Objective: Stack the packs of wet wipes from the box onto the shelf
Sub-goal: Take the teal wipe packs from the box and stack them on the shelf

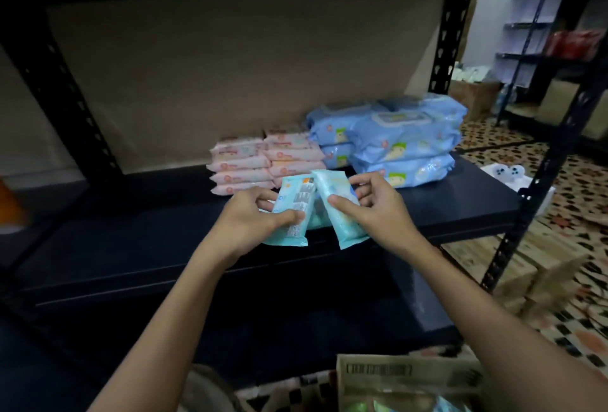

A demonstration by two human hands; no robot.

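Small pale-blue plastic packs of wet wipes sit in both your hands just above the dark blue metal shelf [427, 194]: your left hand [253, 217] pinches one pack [292, 214] label-up, your right hand [378, 207] clamps another [342, 211] tilted beside it. Behind them on the shelf stand stacked pink packs [243, 165] and larger blue packs [404, 145]. At the lower edge, the open cardboard box [394, 375] holds more packs, blurred.

Far off to the right of the hands a patterned tile floor [513, 161] spreads out, with a second rack [539, 33] beyond it holding red packets [572, 43]. A brown wall [230, 66] stands behind.
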